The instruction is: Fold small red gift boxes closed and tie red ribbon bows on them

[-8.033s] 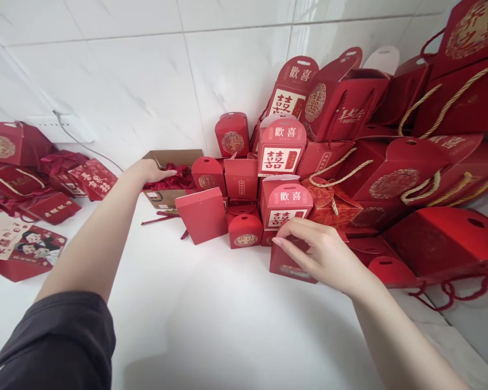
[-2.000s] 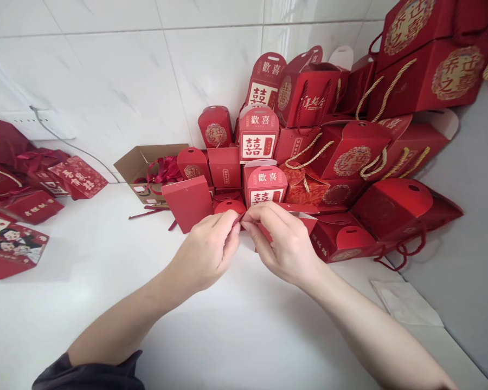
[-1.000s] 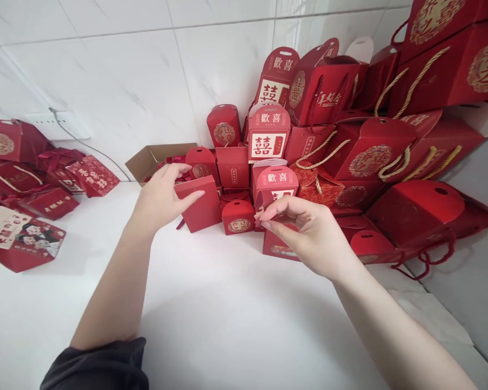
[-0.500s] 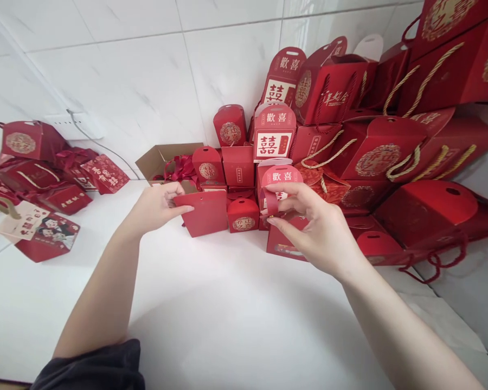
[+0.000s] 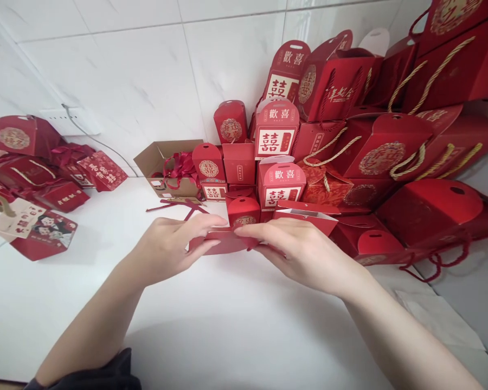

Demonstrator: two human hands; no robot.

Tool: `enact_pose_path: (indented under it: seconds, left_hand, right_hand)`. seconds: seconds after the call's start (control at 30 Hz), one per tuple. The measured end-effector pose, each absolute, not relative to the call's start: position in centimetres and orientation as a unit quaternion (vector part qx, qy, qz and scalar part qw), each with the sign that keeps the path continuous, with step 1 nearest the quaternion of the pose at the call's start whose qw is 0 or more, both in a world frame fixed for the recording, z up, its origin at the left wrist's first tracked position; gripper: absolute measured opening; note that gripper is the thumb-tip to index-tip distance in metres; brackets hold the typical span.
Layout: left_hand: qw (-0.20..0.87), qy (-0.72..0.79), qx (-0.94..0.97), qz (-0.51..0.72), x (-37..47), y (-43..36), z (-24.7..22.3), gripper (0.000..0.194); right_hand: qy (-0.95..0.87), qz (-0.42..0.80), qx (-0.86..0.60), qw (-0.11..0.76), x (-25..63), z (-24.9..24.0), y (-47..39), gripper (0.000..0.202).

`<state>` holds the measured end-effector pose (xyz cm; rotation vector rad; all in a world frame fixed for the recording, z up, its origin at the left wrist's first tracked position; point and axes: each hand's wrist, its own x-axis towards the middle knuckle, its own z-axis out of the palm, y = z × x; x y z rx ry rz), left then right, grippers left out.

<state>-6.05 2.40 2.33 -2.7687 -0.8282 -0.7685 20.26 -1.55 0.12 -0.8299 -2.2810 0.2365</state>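
Between my hands is a red card piece (image 5: 219, 242), tilted so that its top edge faces me. My left hand (image 5: 179, 244) grips its left side between thumb and fingers. On the right, my right hand (image 5: 296, 249) is closed at the piece's right end, with a bit of dark red ribbon (image 5: 252, 245) showing under the fingertips. An open-topped red box (image 5: 307, 212) stands just behind my right hand. Behind the card sits a small red box with a gold emblem (image 5: 244, 208).
Stacked red gift boxes (image 5: 390, 146) fill the back right. A cardboard box (image 5: 154, 162) holds red ribbons (image 5: 183, 168), with loose ribbon strips (image 5: 174, 205) in front. More boxes (image 5: 44, 184) stand at the left by a power strip (image 5: 67, 120). White paper (image 5: 439, 319) lies at the right.
The red card has tipped back and come nearer. My right hand has moved left to it from in front of the open-topped box. My left hand has moved right and down.
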Motion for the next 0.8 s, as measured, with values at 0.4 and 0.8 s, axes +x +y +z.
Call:
enact_pose_path:
  seconds: [0.4,0.8]
  left_hand:
    - [-0.119,-0.307,-0.895,-0.300,-4.5,3.5,0.9,0.029]
    - [-0.243,-0.387,-0.856,-0.242,-2.8,4.1,-0.5,0.028]
  right_hand:
    - [-0.813,0.188,-0.363,0.415,20.7,0.1,-0.8,0.033]
    - [-0.772,0.112,-0.411,0.472,20.2,-0.5,-0.3,0.028]
